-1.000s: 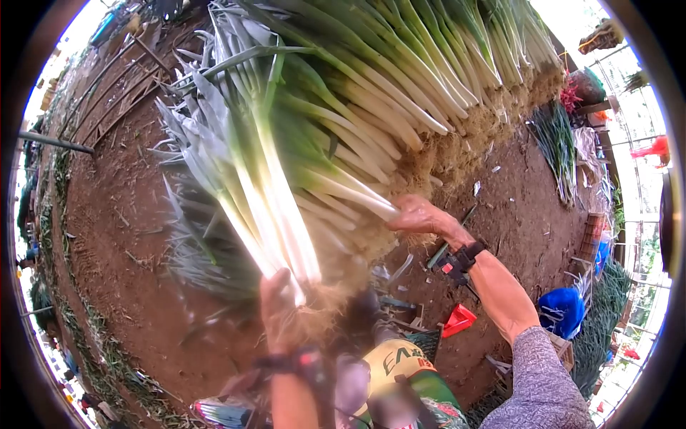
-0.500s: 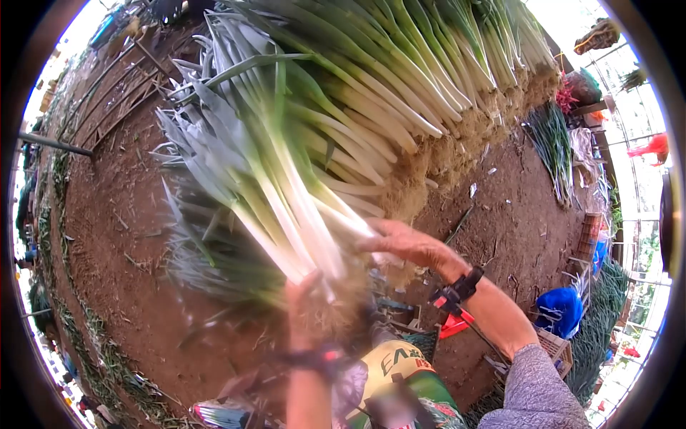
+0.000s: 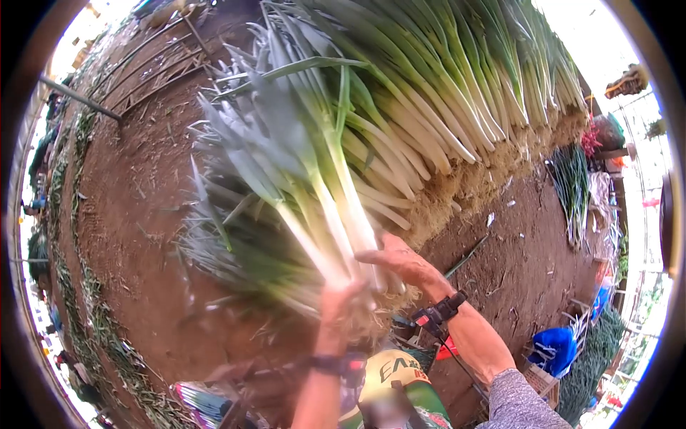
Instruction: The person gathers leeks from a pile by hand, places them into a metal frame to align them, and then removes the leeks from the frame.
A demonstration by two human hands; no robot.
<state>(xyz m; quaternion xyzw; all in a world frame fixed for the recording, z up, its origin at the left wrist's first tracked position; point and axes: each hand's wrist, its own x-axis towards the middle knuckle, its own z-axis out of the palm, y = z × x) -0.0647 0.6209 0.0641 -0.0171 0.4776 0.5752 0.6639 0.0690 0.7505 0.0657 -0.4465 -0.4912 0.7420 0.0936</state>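
The left hand [image 3: 339, 304], blurred, has its fingers curled round the root ends of a few leeks [image 3: 330, 204], with no clear gap showing between fingers and stems. The right hand [image 3: 401, 263] lies against the same white stems from the other side, its thumb across their front and its fingers bent partly behind; how tightly they close back there I cannot tell. The leeks slant up and to the left from both sets of fingers, leaves spread, with roots hanging just below the fingertips.

Beyond the right fingers, up and to the right, lies a long row of more leeks [image 3: 443, 107], roots toward the hands. Below the left fingers is a yellow and green printed cloth [image 3: 393, 379].

Well to the right of the right fingers and lower down stands a crate [image 3: 543, 386]. A blue bag [image 3: 554, 349] sits by its upper edge; whether it is inside or behind, I cannot tell, and the crate's contents cannot be made out. Right beside these lies a heap of thin green stalks [image 3: 594, 361].
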